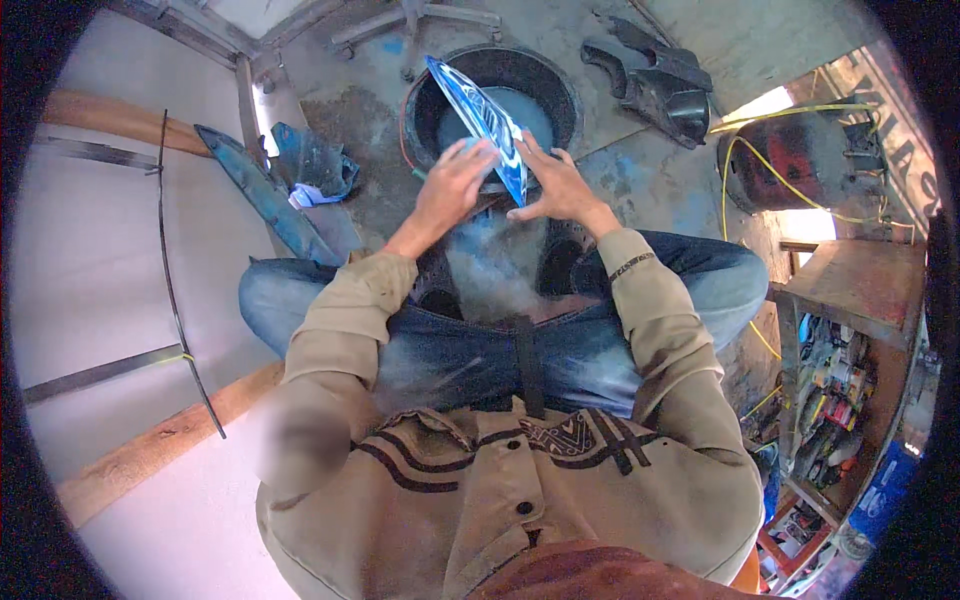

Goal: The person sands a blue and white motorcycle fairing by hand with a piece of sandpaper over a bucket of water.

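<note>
A glossy blue panel (478, 112) with white curved markings, pointed at its upper end, is held at a tilt over a round black tub (568, 100). My right hand (560, 185) grips the panel's lower right edge, thumb low and fingers spread along the side. Against its left face lies my left hand (452, 192), whose fingertips are smeared by motion; whether something thin is under them is hidden. Cloudy greyish water (515, 110) fills the bottom of the tub.
Dark plastic parts (660, 80) lie beyond the tub to the right. Bluish panels (265, 190) lean at the left wall. A yellow hose (730, 180) loops over a dark tank (780, 165). A wooden shelf (850, 285) with tools stands at the right.
</note>
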`<state>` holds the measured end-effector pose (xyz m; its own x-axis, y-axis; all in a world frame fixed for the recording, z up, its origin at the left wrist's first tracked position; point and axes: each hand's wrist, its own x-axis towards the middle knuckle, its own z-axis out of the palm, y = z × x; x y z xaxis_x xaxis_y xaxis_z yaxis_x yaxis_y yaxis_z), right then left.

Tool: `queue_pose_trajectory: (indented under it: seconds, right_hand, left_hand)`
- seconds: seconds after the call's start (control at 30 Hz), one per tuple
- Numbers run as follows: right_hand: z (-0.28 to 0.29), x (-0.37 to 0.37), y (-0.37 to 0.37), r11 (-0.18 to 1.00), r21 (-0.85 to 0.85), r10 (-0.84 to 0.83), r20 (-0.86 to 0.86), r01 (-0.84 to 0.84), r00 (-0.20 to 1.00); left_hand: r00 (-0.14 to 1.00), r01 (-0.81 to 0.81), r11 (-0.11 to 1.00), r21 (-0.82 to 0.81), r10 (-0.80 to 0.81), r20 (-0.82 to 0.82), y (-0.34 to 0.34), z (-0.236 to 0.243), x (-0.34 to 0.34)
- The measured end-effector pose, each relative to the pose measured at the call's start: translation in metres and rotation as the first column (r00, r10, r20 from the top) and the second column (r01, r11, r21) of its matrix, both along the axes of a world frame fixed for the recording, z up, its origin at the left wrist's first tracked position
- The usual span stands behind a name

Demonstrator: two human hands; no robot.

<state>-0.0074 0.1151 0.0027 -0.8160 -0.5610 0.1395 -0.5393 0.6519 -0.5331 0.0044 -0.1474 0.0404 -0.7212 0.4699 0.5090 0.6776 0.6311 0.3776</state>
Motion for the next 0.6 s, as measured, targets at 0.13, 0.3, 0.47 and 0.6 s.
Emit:
queue_pose_trajectory:
  seconds: [0.13, 0.3, 0.47, 0.6]
  right_hand:
    - [0.004, 0.000, 0.000, 1.000, 0.024, -0.001, 0.029, 0.000, 1.000]
    - [0.000, 0.000, -0.001, 1.000, 0.018, 0.004, -0.026, -0.003, 1.000]
    - [-0.001, -0.001, 0.000, 1.000, 0.009, -0.001, -0.040, 0.002, 0.999]
    - [-0.002, 0.000, -0.001, 1.000, 0.020, -0.001, -0.011, 0.002, 1.000]
  left_hand:
    - [0.966, 0.237, 0.971, -0.042, -0.231, 0.113, 0.012, -0.007, 0.021]
    - [0.993, 0.115, 0.986, -0.123, -0.115, 0.011, -0.004, 0.005, -0.010]
    - [0.998, 0.060, 0.993, -0.098, -0.058, 0.014, 0.004, -0.001, 0.003]
    - [0.957, 0.266, 0.961, -0.070, -0.255, 0.137, 0.013, -0.009, 0.022]
